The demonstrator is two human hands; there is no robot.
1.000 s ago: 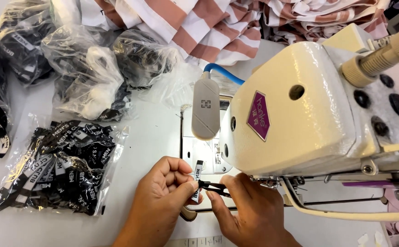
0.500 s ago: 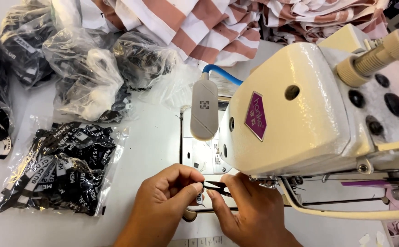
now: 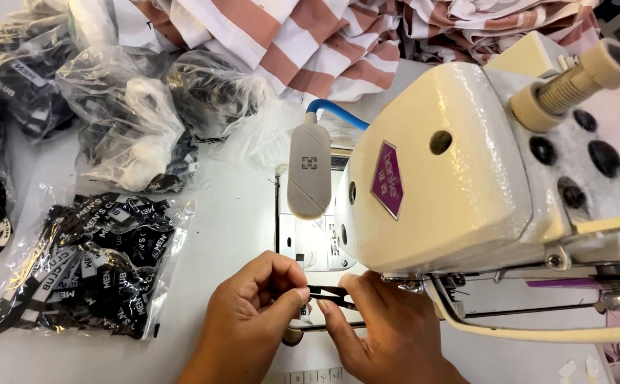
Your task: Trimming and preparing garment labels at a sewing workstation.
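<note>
My left hand and my right hand meet at the near edge of the table, just in front of the cream sewing machine head. Between their fingertips they pinch a small black fabric label, stretched flat from hand to hand. The label sits below the needle area, which the machine head partly hides. A grey lamp on a blue neck hangs above the needle plate.
A clear bag of black labels with white print lies to the left. Several more plastic bags of labels sit behind it. Striped pink-and-white fabric is piled at the back. The white table carries it all.
The label stood upright between my fingers a second ago; now it lies flat, pulled horizontally between both hands. The hands have barely shifted.
</note>
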